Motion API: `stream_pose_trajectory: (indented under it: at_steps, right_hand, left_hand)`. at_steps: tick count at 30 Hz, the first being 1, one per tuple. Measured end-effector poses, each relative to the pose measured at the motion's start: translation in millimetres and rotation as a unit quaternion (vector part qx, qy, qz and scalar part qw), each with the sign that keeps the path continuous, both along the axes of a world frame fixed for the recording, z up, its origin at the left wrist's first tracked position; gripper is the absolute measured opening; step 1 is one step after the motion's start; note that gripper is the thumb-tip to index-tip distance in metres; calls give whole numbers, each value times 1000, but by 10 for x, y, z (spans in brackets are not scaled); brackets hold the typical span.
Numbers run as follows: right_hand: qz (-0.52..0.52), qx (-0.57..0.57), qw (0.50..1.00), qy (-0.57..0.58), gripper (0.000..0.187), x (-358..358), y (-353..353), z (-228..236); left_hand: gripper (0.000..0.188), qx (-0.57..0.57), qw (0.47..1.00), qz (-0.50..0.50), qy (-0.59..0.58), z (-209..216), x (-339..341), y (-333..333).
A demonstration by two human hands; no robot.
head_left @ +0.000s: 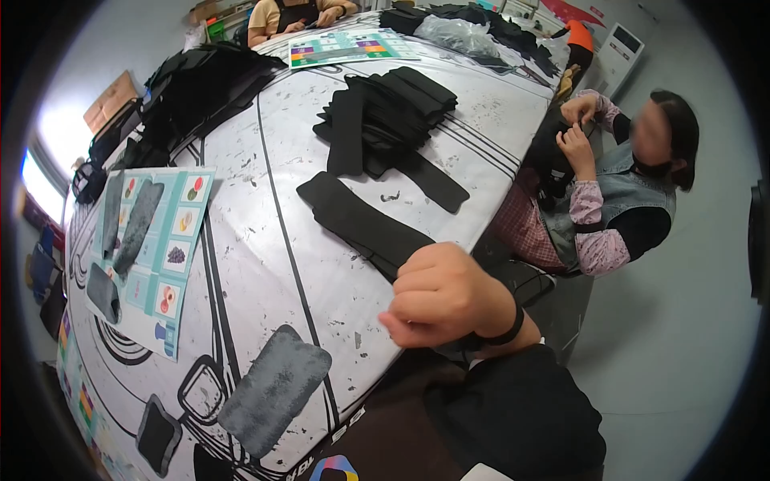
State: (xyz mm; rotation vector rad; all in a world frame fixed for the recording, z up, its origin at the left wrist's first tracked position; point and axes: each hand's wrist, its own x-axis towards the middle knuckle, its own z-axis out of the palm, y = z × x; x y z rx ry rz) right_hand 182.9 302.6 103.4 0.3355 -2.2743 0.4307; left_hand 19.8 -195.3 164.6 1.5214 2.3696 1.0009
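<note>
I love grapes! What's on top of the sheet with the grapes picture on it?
Three fuzzy grey pieces lie on the sheet; some fruit pictures show beside them. Whatever is directly under the pieces is covered, so I can't see it.

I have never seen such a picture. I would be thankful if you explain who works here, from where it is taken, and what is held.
No machine here: this single picture comes from a wide camera on a person's head, so straight edges bend. The bare right hand is curled beside long black strips; whether it holds anything is hidden. The left hand is out of view. The white table bears a pile of black pieces, grey fuzzy pieces and a sheet with fruit pictures. A co-worker is at right.
</note>
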Motion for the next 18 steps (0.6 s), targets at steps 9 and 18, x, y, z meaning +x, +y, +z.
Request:
stream_pose_trajectory:
  at_steps: [9,18]
  right_hand:
    - [188,-216,938,-194,27,-232,-540,-373]
    - [276,-208,915,-210,43,-511,-813,-490]
  left_hand:
    - [23,119,977,-118,-131,-485,-149,363]
    - [28,344,890,-185,-235,-817,20,999]
